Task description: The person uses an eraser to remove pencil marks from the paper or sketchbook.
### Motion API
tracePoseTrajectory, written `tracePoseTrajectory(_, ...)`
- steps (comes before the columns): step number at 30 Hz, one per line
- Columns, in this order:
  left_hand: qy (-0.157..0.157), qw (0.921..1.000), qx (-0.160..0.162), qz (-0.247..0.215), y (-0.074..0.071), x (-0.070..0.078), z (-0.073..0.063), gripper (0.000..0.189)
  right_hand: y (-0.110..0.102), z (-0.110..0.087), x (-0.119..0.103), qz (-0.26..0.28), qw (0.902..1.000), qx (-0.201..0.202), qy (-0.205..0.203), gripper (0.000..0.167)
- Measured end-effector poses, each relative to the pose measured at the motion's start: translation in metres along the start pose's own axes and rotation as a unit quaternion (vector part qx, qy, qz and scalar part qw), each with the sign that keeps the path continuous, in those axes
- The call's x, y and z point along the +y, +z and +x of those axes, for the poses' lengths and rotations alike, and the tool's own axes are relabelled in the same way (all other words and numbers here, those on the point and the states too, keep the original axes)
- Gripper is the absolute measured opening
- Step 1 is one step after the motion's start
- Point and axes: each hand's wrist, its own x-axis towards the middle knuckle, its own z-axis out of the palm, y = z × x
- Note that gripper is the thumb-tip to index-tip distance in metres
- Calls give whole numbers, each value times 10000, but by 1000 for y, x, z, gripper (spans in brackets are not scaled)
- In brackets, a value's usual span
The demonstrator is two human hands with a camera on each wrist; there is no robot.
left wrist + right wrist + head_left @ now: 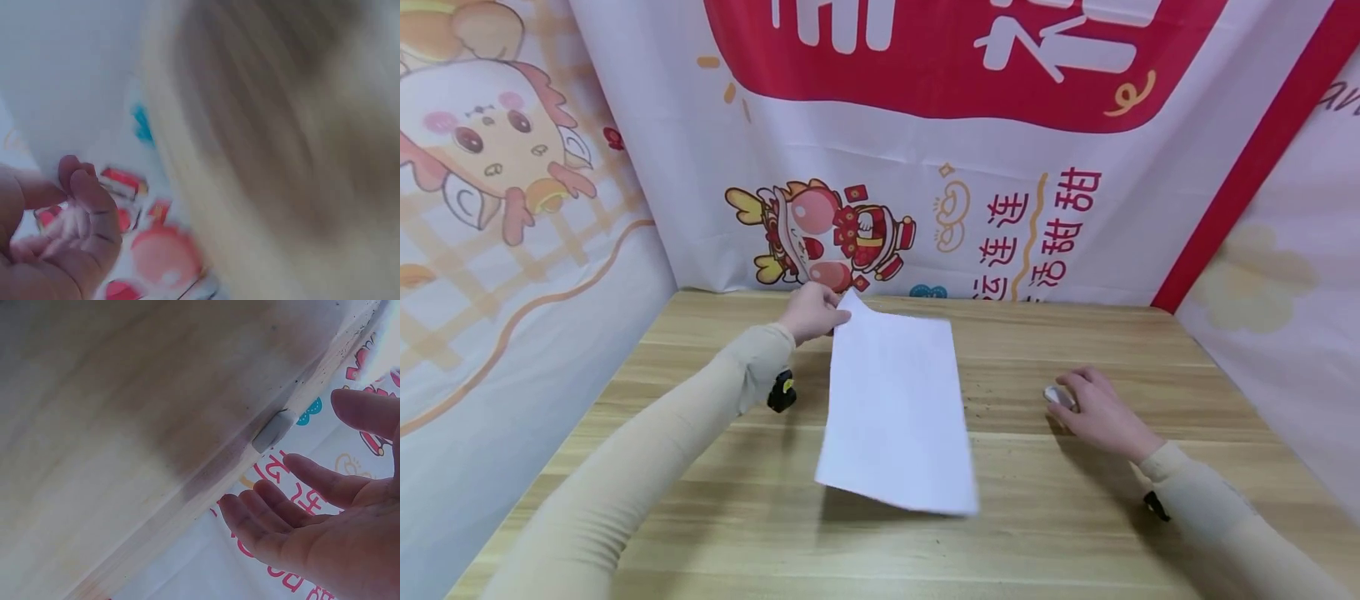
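Note:
A sheet of white paper (897, 408) hangs partly above the table, its near edge raised and casting a shadow. My left hand (811, 313) pinches the sheet's far left corner between thumb and fingers; the left wrist view shows the same grip from close by. On the right, a small whitish-grey eraser (274, 432) lies on the wooden tabletop. Around it hovers my right hand (1103, 414), its fingers relaxed and spread. In the right wrist view a gap shows between those fingertips (294, 464) and the eraser.
Dark crumbs are scattered on the wooden table (1030, 517) between the paper and the right hand. A printed cloth (880, 142) hangs behind the table's far edge, with more cloth at both sides. Each wrist carries a small black device.

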Motion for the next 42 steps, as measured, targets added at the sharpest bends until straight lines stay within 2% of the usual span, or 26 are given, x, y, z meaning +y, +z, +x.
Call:
tracePoseTrajectory(2, 160, 9990, 169, 382, -2, 5, -1, 27, -1, 0, 0, 5, 10000, -1, -9, 47)
tracePoseTrajectory(3, 153, 9990, 195, 385, -3, 8, -2, 27, -2, 0, 0, -13, 10000, -9, -2, 47)
tracePoseTrajectory(7, -126, 9996, 149, -209, -4, 12, -2, 28, -6, 1, -1, -24, 10000, -46, 5, 47)
tracePoseTrajectory(9, -228, 9994, 121, -240, -3, 10, -2, 27, -7, 1, -3, -22, 10000, -68, 21, 47)
tracePoseTrajectory(13, -152, 9998, -46, 77, 2, 2, -3, 24, -10, 1, -5, 10, 9999, -115, 71, 47)
tracePoseTrajectory(17, 84, 9981, -322, 517, 10, -7, -2, 17, -12, 1, -5, 1, 9998, -164, 133, 48)
tracePoseTrajectory(22, 544, 9861, -191, 1560, 17, -16, 1, 13, -11, 0, -4, -7, 9997, -175, 166, 49)
tracePoseTrajectory(24, 566, 9810, -103, 1854, 19, -19, 2, 13, -12, 0, -3, -5, 9998, -161, 151, 48)
tracePoseTrajectory(28, 409, 9722, -166, 2301, 22, -21, 3, 10, -12, 1, -2, -14, 9998, -133, 114, 48)
tracePoseTrajectory(31, 425, 9656, -240, 2555, 23, -22, 1, 7, -12, 1, -2, -34, 9998, -135, 115, 48)
tracePoseTrajectory(36, 571, 9591, -314, 2756, 24, -23, -1, 24, -13, 2, -3, -59, 9998, -157, 126, 49)
tracePoseTrajectory(40, 442, 9573, -466, 2818, 24, -25, -4, 23, -15, 3, -2, -41, 9996, -212, 195, 50)
tracePoseTrajectory(42, 312, 9539, -612, 2921, 24, -25, -7, 26, -17, 3, -2, -40, 9995, -234, 223, 51)
